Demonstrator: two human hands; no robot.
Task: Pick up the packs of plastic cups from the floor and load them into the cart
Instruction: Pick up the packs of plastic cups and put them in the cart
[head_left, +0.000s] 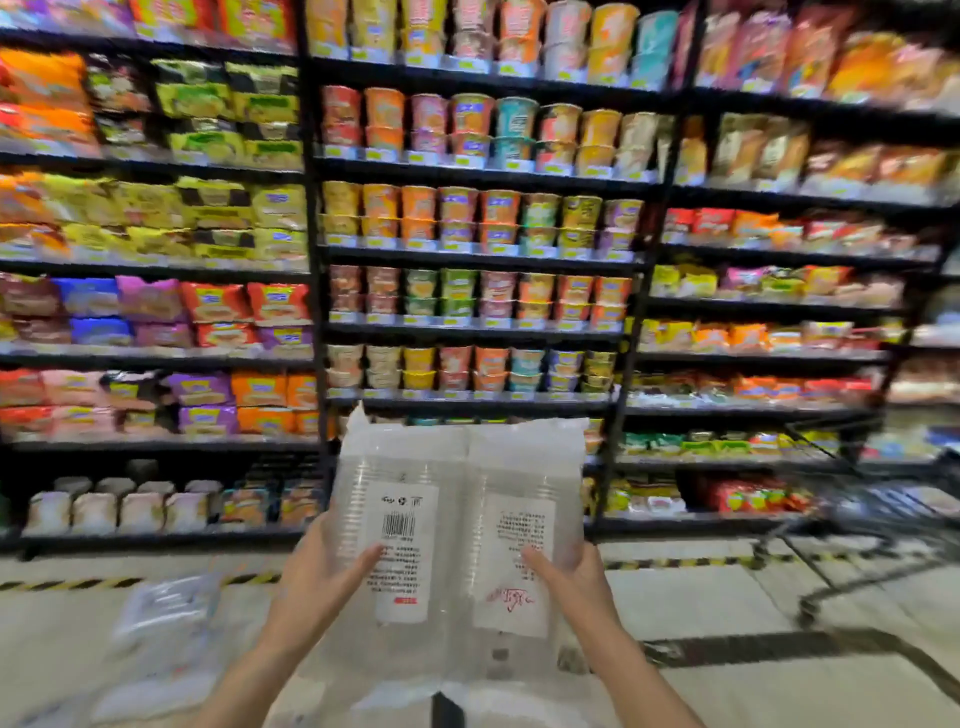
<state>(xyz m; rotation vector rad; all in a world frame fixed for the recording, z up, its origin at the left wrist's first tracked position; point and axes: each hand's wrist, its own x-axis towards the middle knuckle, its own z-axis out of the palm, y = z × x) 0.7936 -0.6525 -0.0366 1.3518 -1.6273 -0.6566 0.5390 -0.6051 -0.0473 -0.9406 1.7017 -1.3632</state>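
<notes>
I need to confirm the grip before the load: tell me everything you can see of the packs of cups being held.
Two packs of cups are held side by side, upright, in front of the shelves. Each is a clear plastic sleeve around stacked clear cups, with a white printed label; the left label carries a barcode, the right one red marks. The sleeve tops are crumpled. The left hand grips the left pack's edge and the right hand grips the right pack's.

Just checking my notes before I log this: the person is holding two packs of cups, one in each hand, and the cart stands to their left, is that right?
Not quite: the head view shows the cart on their right. The rest holds: the left hand and right hand each hold one of the packs.
</notes>
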